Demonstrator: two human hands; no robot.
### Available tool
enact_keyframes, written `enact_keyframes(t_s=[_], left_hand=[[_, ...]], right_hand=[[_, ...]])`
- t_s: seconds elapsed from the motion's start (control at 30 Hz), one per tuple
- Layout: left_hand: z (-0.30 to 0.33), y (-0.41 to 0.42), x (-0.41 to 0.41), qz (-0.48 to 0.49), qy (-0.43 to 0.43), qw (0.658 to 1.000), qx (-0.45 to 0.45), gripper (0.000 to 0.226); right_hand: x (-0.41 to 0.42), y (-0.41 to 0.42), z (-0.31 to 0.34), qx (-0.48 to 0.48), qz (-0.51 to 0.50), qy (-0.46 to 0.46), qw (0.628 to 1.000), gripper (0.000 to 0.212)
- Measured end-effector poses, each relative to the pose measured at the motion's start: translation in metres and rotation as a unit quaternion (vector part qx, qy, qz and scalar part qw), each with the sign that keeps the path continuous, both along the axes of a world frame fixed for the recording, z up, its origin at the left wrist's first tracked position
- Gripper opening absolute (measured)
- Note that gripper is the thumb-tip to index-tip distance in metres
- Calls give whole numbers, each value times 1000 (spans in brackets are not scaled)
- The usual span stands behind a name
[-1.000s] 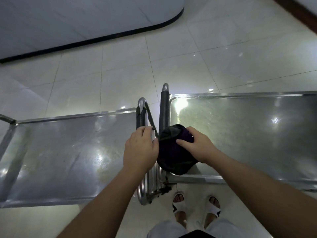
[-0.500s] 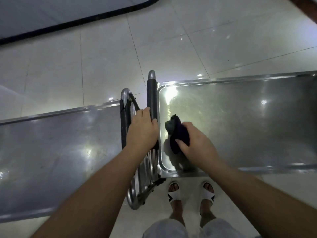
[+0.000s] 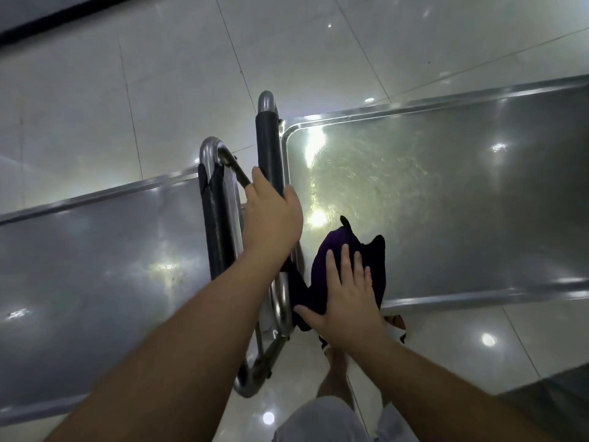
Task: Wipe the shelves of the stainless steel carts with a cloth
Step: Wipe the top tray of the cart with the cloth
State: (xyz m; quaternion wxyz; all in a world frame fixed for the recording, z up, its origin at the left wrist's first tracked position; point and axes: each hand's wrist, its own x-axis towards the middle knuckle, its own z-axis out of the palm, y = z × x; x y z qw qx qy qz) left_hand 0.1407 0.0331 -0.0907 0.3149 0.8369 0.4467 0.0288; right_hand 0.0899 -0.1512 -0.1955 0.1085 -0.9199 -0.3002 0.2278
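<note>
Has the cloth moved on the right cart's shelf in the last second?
Yes. The dark cloth went from bunched at the handle to flat on the shelf, near corner, under the right hand.

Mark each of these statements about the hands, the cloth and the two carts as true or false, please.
1. The right hand presses flat on the dark purple cloth. True.
2. The cloth lies on the left cart's shelf. False: it lies on the right cart's shelf.
3. The left hand holds the right cart's handle. True.
4. The cloth covers the whole shelf. False: only its near left corner.
</note>
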Motion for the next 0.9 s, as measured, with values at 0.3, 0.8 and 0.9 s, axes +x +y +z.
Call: enact_keyframes(t_s=[0.3, 0.8, 0.9], left_hand=[[-15, -5, -3, 20, -31, 999, 24, 64], [-8, -5, -2, 31, -22, 998, 39, 63], [-7, -4, 0, 31, -20, 998, 46, 61]], right_hand=[[17, 24, -25, 61, 117, -34, 991, 69], [258, 201, -20, 40, 89, -45, 994, 67], [286, 213, -18, 30, 96, -52, 994, 67]])
